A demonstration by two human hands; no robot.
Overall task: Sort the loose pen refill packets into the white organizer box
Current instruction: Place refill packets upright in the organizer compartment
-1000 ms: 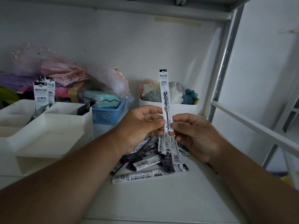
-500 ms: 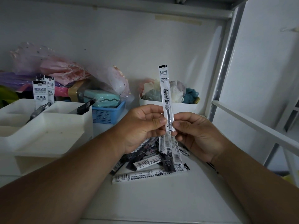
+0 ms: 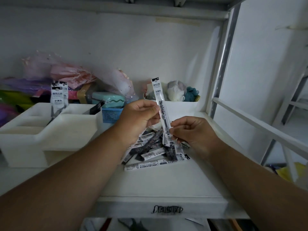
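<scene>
I hold one long white pen refill packet (image 3: 159,99) upright above the shelf. My left hand (image 3: 139,120) pinches its middle from the left. My right hand (image 3: 191,132) pinches its lower end from the right. Below my hands a pile of loose refill packets (image 3: 155,154) lies on the white shelf (image 3: 166,184). The white organizer box (image 3: 50,129) stands at the left, and a few refill packets (image 3: 57,97) stand upright in its back compartment.
A blue basket (image 3: 110,115) with a teal case sits behind the organizer. Pink and purple plastic bags (image 3: 70,75) fill the back left. A white bin (image 3: 181,107) of soft items stands at the back. A metal shelf post (image 3: 223,64) rises at the right.
The view has tilted down, showing the shelf's front edge. My left hand has slid higher along the packet, and the packet now leans slightly left at the top.
</scene>
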